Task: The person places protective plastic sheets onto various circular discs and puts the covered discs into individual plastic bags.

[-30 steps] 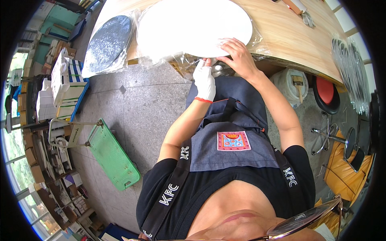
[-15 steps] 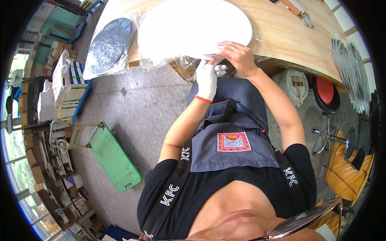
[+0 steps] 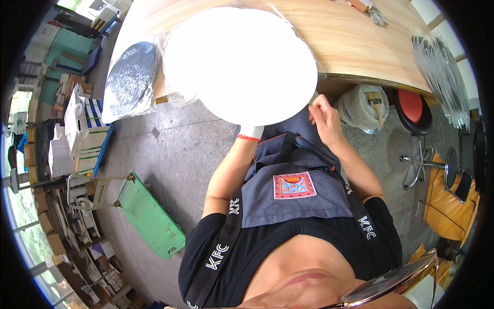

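Note:
A large white round board [image 3: 252, 77] reaches over the table's near edge toward me. Its face is too bright to tell whether a second white board lies under it. My left hand [image 3: 251, 132], in a white glove with a red cuff, is beneath the board's near rim, its fingers hidden. Bare, with bent fingers, my right hand [image 3: 324, 116] is closed at the board's right rim. Clear plastic film [image 3: 180, 98] spreads around the board's left side. Beside it on the table lies a dark oval piece [image 3: 131, 72] wrapped in clear film.
On the wooden table [image 3: 368, 46] a glove [image 3: 377, 15] lies far right. Thin grey loops [image 3: 440, 77] hang over the right edge. Below stand a white bucket [image 3: 355, 110] with a brush [image 3: 375, 105] and a red-black stool [image 3: 413, 110]. A green trolley [image 3: 152, 216] stands left.
The white board has come toward me past the table edge and covers my gloved left hand. My right hand has moved down from the board's face to its right rim.

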A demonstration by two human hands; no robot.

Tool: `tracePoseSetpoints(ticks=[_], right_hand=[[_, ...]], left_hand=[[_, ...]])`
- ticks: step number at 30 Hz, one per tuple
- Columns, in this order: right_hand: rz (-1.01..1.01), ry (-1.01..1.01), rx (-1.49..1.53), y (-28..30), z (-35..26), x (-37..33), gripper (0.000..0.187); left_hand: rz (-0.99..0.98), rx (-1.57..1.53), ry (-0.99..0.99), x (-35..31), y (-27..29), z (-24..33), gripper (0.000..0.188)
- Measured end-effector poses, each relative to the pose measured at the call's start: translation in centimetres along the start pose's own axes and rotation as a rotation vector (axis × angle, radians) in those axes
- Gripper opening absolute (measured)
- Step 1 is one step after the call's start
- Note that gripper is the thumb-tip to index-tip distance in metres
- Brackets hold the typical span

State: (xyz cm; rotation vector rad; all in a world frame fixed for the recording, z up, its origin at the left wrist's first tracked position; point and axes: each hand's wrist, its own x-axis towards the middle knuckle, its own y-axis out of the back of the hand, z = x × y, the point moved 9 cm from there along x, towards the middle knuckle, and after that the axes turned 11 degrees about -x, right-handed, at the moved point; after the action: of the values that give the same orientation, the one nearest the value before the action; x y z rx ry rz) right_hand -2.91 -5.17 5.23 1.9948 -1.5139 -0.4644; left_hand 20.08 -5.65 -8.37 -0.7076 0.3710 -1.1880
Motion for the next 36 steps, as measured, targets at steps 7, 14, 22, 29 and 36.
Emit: tracePoseSetpoints(ticks=[7, 14, 22, 29, 36], right_hand=[[-0.199, -0.243, 1.053, -5.0, 1.0, 1.5, 0.031], [-0.184, -0.414, 0.825, 8.9, 7.8, -2.7, 0.036], [0.568, -0.300, 1.164, 24.3, 27.2, -4.0, 0.043], [0.453, -0.594, 0.850, 22.1, 39.1, 1.0, 0.045], [0.043, -0.666, 0.823, 20.1, 30.1, -1.9, 0.061]], left_hand=[[-0.051, 0.105, 0.086, -0.2, -0.6, 0.0, 0.033], [0.057, -0.332, 0.536, 0.0, -5.3, 1.9, 0.028], [0.254, -0.518, 0.396, 1.3, -4.3, 3.8, 0.031], [-0.147, -0.120, 0.595, -6.4, -8.8, 9.7, 0.065], [0.172, 1.515, -0.750, 0.6, -4.7, 32.9, 0.030]])
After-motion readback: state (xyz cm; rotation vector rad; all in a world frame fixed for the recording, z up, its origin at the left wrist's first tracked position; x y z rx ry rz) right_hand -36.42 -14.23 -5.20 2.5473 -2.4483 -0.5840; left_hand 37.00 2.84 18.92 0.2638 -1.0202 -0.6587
